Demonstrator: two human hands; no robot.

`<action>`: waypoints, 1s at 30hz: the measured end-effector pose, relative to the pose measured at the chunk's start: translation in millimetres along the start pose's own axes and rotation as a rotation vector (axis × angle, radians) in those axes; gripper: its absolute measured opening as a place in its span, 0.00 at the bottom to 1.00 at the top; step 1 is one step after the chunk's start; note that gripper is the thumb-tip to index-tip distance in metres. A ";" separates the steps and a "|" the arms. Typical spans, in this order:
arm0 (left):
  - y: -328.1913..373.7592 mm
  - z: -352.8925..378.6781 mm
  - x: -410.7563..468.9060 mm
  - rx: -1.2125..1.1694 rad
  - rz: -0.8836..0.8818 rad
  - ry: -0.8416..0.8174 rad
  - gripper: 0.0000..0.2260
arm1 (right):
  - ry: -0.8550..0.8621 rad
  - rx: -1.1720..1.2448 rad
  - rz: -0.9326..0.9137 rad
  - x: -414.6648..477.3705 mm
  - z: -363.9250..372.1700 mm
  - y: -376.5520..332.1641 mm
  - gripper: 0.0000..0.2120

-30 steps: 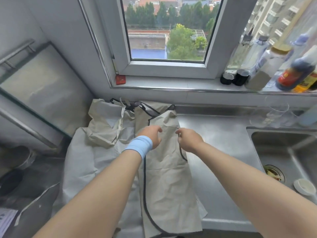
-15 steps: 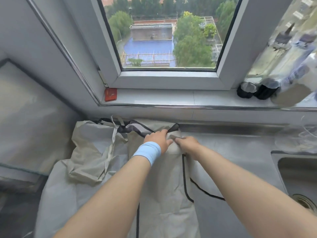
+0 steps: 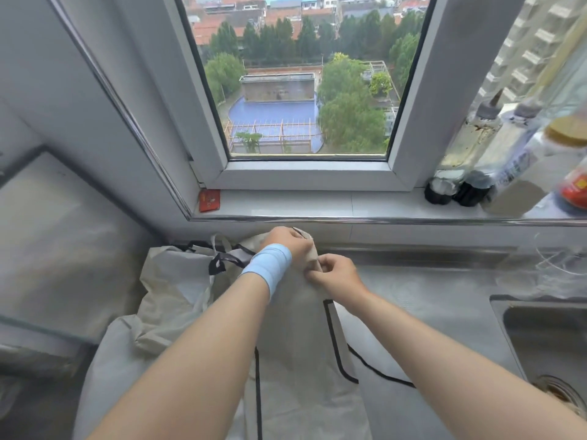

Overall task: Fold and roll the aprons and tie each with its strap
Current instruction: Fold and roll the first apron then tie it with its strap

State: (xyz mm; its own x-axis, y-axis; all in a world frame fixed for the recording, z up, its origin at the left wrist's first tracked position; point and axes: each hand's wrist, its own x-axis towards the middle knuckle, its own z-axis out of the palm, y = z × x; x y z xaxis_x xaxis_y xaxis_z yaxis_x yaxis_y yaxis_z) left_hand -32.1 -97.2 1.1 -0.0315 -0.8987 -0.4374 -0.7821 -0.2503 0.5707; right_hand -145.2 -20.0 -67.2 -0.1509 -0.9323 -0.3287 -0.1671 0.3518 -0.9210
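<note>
Half a second before, both hands had pressed the apron's top edge down at the back edge of the counter (image 3: pixel 428 290); now that edge was bunched and raised. The left hand (image 3: pixel 287 242), with a blue wristband (image 3: pixel 268 265), had its fingers curled round the gathered top of the apron (image 3: pixel 301 360). The right hand (image 3: pixel 336 274) pinched the fabric just below it. From both hands the apron ran down to the counter's front edge, with a crumpled second apron (image 3: pixel 178 281) lying to its left
</note>
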 end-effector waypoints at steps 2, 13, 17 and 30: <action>-5.2 -10.9 -10.7 -0.148 -0.008 0.006 0.09 | 0.015 0.016 -0.008 -9.9 -1.2 -6.2 0.06; -16.6 -50.5 -71.0 -0.164 -0.008 -0.066 0.10 | -0.043 -0.118 -0.200 -48.3 14.1 -29.2 0.21; -26.9 -60.6 -83.5 -0.358 0.121 0.179 0.06 | -0.065 -0.127 -0.229 -60.8 19.7 -45.7 0.25; -73.3 -49.1 -98.8 -0.186 0.259 0.128 0.08 | 0.265 -0.677 0.015 -59.3 -9.0 -31.1 0.31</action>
State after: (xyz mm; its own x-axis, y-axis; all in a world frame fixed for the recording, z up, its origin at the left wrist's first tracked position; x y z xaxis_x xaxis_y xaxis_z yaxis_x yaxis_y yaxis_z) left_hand 58.9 -7.8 36.5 -0.1269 -0.9759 -0.1774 -0.6308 -0.0587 0.7738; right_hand -139.8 25.1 -17.2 -0.3745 -0.9054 -0.1999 -0.7164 0.4195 -0.5575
